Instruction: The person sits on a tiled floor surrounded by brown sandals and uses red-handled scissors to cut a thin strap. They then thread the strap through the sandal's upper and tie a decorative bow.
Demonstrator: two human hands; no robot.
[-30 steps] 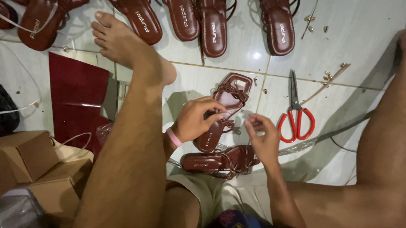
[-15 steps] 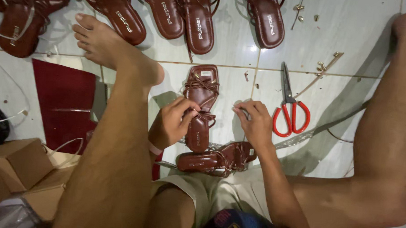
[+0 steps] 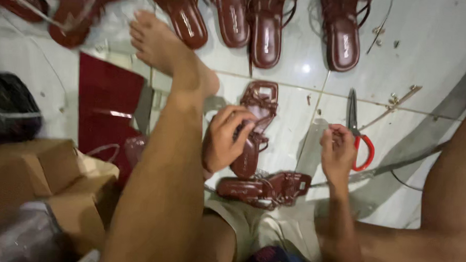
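My left hand (image 3: 223,140) grips a dark brown strappy sandal (image 3: 256,114) by its middle; the sandal lies sole-up on the white tiled floor between my legs. My right hand (image 3: 337,153) is off the sandal, fingers curled together in a pinch. It sits right beside the red-handled scissors (image 3: 358,131) and covers part of one handle; whether it touches them is unclear. A second brown sandal (image 3: 264,189) lies on its side close to my lap, just below both hands.
A row of brown sandals (image 3: 265,29) lines the far side. My bare left leg (image 3: 165,159) crosses the left half, my right leg (image 3: 447,205) the right edge. A dark red sheet (image 3: 107,98), cardboard boxes (image 3: 35,173) and a black bag (image 3: 6,107) lie at left.
My right hand has left the sandal and moved right to the scissors. My left hand keeps its hold on the sandal. The camera has shifted so everything sits lower in view.
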